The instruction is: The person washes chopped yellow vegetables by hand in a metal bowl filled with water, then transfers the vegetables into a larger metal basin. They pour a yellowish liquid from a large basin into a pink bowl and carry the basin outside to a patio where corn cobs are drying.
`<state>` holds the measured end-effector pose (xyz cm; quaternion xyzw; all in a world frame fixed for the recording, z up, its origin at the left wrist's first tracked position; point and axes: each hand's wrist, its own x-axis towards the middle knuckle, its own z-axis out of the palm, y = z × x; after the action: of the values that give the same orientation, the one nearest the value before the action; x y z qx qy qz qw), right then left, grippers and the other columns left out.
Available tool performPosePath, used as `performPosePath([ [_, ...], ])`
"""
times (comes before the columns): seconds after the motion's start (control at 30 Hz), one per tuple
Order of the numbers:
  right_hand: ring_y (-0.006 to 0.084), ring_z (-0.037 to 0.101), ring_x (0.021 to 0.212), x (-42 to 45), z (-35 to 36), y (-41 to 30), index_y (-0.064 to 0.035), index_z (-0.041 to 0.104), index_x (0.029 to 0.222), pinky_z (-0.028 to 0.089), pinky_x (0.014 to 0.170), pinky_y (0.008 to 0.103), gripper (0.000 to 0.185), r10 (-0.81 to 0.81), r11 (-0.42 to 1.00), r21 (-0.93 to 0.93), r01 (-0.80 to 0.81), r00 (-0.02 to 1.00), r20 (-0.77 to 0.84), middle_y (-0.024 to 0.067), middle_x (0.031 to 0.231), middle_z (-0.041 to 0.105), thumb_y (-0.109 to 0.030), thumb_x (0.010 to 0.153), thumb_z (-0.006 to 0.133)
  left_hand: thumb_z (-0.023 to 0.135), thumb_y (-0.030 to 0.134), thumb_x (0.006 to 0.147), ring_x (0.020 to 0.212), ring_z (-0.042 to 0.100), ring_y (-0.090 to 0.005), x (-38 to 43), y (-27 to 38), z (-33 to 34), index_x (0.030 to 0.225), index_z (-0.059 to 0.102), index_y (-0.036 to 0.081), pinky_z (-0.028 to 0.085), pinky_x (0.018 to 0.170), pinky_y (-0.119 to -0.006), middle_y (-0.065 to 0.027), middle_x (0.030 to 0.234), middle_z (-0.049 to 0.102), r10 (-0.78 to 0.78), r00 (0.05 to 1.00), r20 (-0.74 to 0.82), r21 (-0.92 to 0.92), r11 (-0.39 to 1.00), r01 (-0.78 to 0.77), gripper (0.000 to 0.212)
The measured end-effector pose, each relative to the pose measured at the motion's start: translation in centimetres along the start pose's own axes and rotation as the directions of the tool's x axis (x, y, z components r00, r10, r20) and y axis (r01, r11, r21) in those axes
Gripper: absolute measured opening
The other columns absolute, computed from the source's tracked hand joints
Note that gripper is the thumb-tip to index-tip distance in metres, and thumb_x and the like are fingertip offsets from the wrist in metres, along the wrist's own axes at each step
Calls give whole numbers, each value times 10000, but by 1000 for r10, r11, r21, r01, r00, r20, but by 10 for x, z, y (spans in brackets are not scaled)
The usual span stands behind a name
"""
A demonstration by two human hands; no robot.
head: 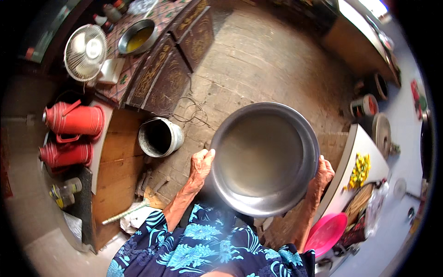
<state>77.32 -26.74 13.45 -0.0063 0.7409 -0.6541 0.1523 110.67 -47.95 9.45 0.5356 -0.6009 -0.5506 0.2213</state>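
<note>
A wide metal basin (226, 119) with cloudy water (259, 159) in it is held out before my body, above the floor. My left hand (201, 162) grips its left rim, with the thumb on top. On the opposite side, my right hand (324, 171) is closed around the right rim; part of that hand is hidden behind the basin. Below and to the left of the basin, a white bucket (177, 135) with a dark inside stands on the floor, apart from my left hand.
Two red thermos flasks (76, 119) and a fan (86, 52) stand at left. A metal bowl of yellow liquid (138, 38) rests on a patterned tablecloth. Loose cable (193, 110) lies on the brick floor (242, 69). A pink basin (327, 233) and yellow flowers (360, 171) are at right.
</note>
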Motion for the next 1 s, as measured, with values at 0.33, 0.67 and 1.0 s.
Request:
performPosePath([
  [0.33, 51, 485, 570, 43, 243, -7, -11, 656, 758, 380, 532, 215, 212, -89, 984, -97, 147, 890, 446, -30, 649, 590, -199, 857, 666, 562, 370, 912, 517, 319, -164, 40, -55, -72, 584, 375, 7, 283, 474, -383, -80, 514, 331, -116, 898, -425, -79, 993, 91, 523],
  [0.67, 30, 424, 557, 41, 433, 51, -74, 602, 638, 318, 498, 221, 277, -57, 984, -90, 154, 749, 660, -82, 610, 517, -228, 859, 668, 551, 326, 900, 494, 497, -132, 93, -105, -121, 658, 500, 53, 424, 393, -280, -32, 610, 502, -432, 750, -502, -333, 896, 293, 369],
  [1.0, 33, 414, 570, 73, 487, 137, -100, 520, 614, 318, 512, 217, 282, 20, 995, -81, 58, 680, 733, -80, 615, 485, -164, 833, 685, 524, 335, 926, 507, 512, -163, 113, -192, -85, 710, 508, 29, 437, 426, -303, -53, 610, 502, -462, 618, -637, -223, 877, 425, 375],
])
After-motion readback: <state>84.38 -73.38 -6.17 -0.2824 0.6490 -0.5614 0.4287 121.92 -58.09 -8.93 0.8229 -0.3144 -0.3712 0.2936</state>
